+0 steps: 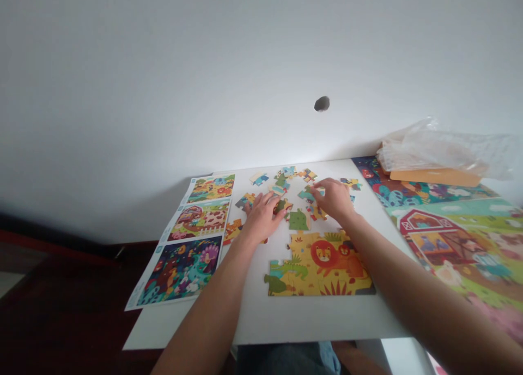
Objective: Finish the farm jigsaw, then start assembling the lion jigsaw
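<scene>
My left hand rests low over the white table with fingers stretched and thumb apart, among loose jigsaw puzzle pieces. Just right of its fingertips lies a green piece. With fingers bent, my right hand pinches at a green and teal puzzle piece; its palm hides some pieces beneath. Nearer to me is a joined puzzle section with a lion, a cub and a crocodile on yellow. Its left and upper edges are uneven.
A reference sheet with three pictures lies at the left, past the table edge. On the right are a farm puzzle and a dark forest one, topped by an orange box and clear plastic bag. A white wall stands behind.
</scene>
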A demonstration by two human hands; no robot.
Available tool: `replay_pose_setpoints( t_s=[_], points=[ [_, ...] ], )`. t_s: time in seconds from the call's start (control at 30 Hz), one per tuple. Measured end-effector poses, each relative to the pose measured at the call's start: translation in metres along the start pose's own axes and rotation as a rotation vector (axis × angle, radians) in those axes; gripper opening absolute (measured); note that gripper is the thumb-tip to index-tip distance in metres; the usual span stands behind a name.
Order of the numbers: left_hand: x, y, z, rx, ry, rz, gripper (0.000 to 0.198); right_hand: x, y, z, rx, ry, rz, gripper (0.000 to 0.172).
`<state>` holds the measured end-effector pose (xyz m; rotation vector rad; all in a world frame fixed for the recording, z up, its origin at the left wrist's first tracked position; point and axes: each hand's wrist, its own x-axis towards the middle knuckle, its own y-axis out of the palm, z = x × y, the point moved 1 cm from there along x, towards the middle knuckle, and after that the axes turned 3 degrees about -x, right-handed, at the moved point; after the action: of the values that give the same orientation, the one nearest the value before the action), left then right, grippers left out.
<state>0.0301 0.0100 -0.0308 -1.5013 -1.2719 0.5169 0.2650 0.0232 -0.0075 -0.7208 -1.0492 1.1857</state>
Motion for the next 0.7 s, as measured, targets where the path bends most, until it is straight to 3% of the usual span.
replay_pose_setpoints(
  t_s=[0.1,0.23,0.4,0.57,0.67,0.7],
  points=[
    [0.000,-0.001,-0.004,-0.020,0.045,-0.002,0.035,0.035,0.005,0.007,-0.099,0.134,-0.018,0.038],
    [-0.004,-0.007,-0.014,-0.056,0.149,0.108,0.041,0.082,0.020,0.014,-0.178,0.250,0.180,0.057],
    [-0.008,-0.013,-0.027,-0.101,0.249,0.239,0.044,0.113,0.030,0.019,-0.117,0.282,0.278,0.042],
    [-0.008,-0.012,-0.026,-0.112,0.251,0.253,0.041,0.112,0.010,0.017,0.053,0.295,0.224,0.026],
    [-0.007,-0.013,-0.027,-0.126,0.252,0.242,0.038,0.087,-0.012,0.014,0.225,0.272,0.170,0.034],
    [-0.008,-0.014,-0.029,-0.133,0.259,0.243,0.038,0.075,-0.020,0.013,0.377,0.249,0.156,0.034]
  ],
)
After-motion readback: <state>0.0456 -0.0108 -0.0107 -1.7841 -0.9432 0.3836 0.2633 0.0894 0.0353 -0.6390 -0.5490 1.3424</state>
